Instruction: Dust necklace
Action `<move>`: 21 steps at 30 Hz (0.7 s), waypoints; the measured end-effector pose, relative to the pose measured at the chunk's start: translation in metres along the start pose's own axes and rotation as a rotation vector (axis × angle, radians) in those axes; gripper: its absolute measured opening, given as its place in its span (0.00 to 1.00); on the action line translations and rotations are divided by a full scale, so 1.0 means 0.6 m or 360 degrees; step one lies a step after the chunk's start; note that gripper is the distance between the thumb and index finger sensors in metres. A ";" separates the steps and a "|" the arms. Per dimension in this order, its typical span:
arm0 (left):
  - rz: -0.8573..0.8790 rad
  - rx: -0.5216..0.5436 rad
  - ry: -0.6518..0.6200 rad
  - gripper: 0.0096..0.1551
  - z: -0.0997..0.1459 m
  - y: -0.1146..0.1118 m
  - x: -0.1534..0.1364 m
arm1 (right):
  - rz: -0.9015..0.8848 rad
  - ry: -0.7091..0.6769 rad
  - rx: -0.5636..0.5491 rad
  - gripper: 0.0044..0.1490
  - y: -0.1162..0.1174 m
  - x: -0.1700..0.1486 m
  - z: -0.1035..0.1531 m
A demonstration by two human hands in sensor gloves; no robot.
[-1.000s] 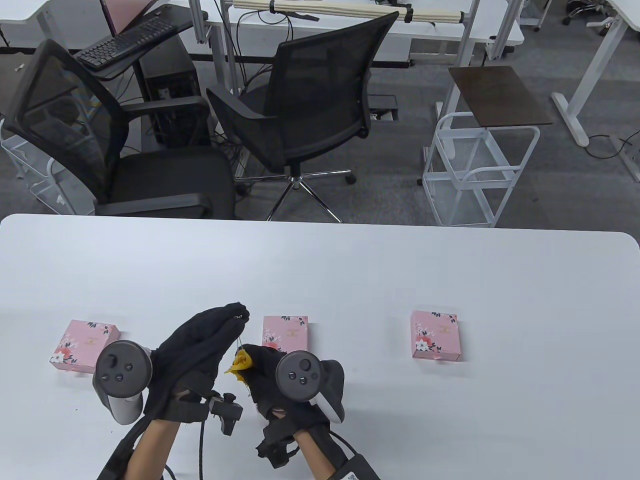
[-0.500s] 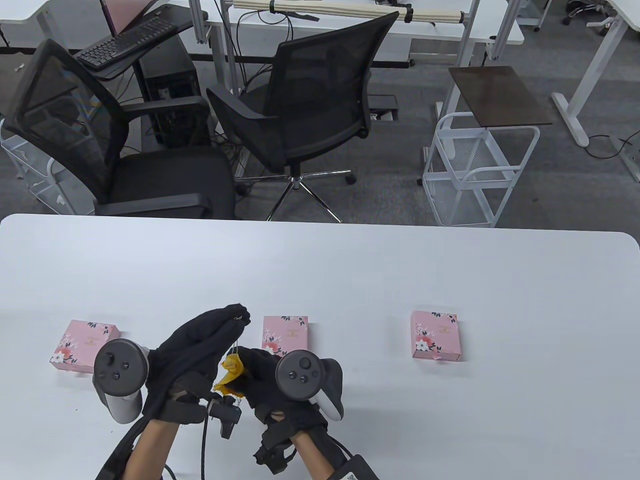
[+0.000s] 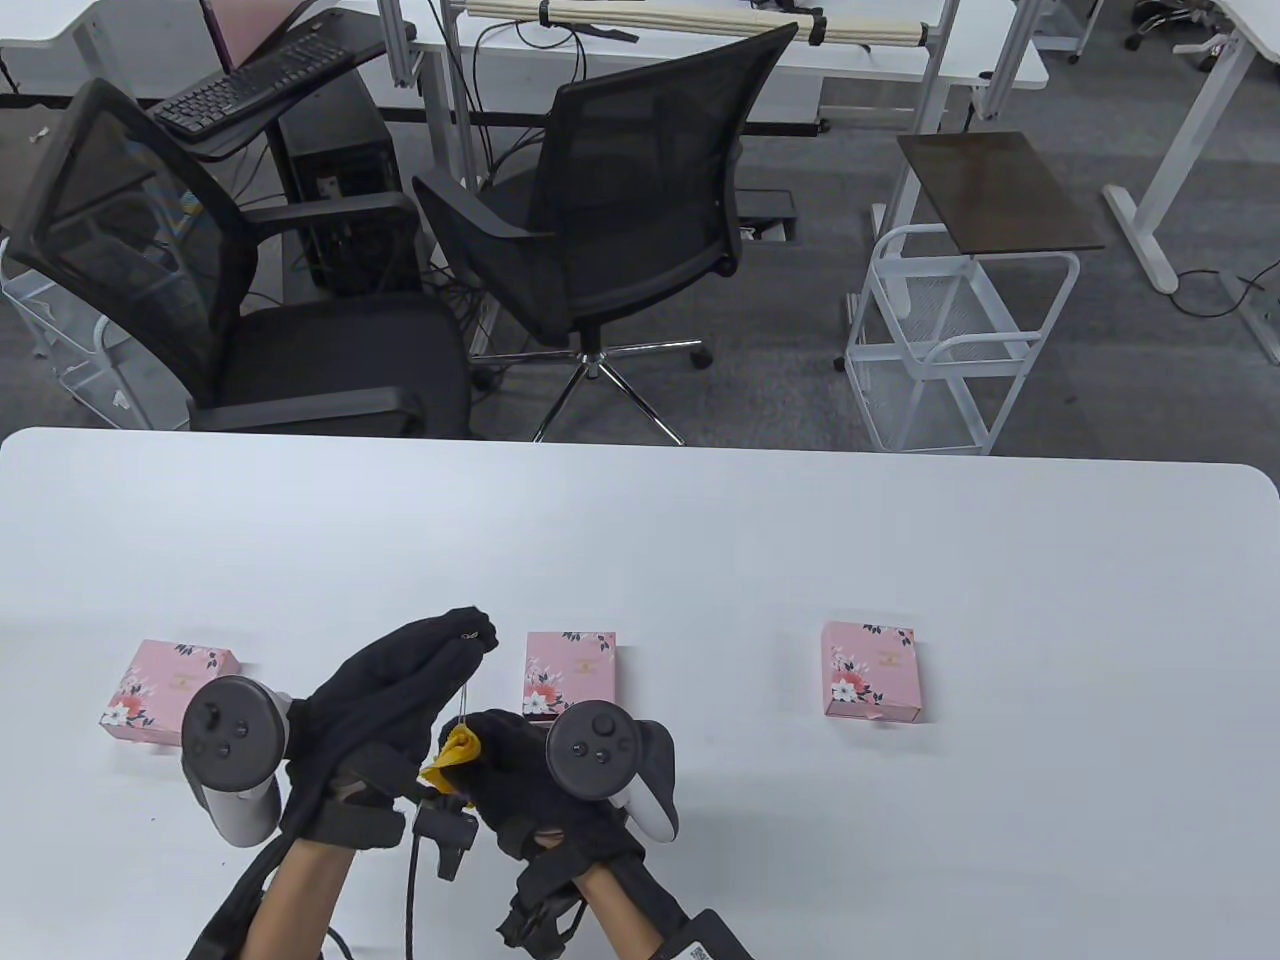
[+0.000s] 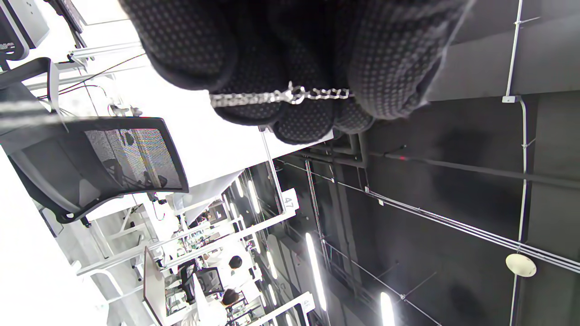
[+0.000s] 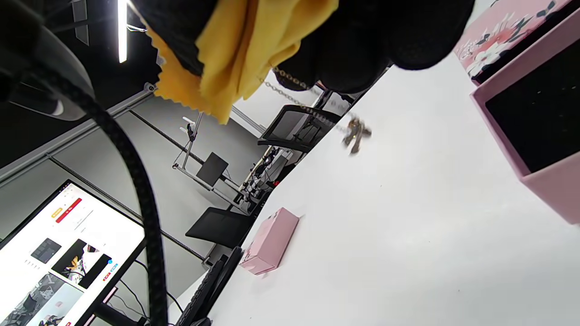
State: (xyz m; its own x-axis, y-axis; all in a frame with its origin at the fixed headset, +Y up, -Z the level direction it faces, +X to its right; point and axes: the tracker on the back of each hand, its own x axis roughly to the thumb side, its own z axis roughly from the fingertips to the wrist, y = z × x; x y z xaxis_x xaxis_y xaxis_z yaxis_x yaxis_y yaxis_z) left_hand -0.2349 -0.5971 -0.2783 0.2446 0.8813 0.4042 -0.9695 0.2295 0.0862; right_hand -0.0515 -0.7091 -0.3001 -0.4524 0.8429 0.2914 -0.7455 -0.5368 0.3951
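My left hand (image 3: 440, 650) is raised above the table and pinches the thin silver necklace (image 3: 466, 685) at its fingertips; the chain's clasp (image 4: 292, 94) lies across those fingertips in the left wrist view. The chain hangs down into my right hand (image 3: 500, 750), which grips a small yellow cloth (image 3: 455, 752) wrapped round the chain. In the right wrist view the cloth (image 5: 244, 50) bulges from the curled fingers, and the chain's lower end with a pendant (image 5: 355, 133) dangles over the table.
Three pink floral boxes lie in a row on the white table (image 3: 700, 540): one at the left (image 3: 165, 690), one just behind my hands (image 3: 568, 672), one at the right (image 3: 870, 668). Office chairs (image 3: 620, 200) and a white cart (image 3: 950, 330) stand beyond the far edge.
My right hand with the yellow cloth has slid down the chain toward me and slightly left. My left hand has held its place, still pinching the top of the necklace.
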 end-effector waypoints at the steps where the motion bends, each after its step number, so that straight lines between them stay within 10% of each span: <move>1: -0.0004 0.0005 0.0001 0.17 0.000 0.001 0.000 | 0.0004 0.0002 0.0000 0.26 0.000 -0.001 0.000; 21: 0.0069 0.0115 -0.0058 0.17 0.002 0.031 0.007 | 0.0302 0.0113 -0.0010 0.25 0.000 -0.016 0.000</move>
State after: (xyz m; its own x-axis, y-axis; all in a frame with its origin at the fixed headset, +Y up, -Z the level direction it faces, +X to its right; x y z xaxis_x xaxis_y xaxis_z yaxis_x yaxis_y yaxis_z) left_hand -0.2516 -0.5894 -0.2741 0.2027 0.8740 0.4415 -0.9782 0.1597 0.1329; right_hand -0.0475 -0.7173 -0.3029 -0.6184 0.7273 0.2977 -0.6466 -0.6862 0.3333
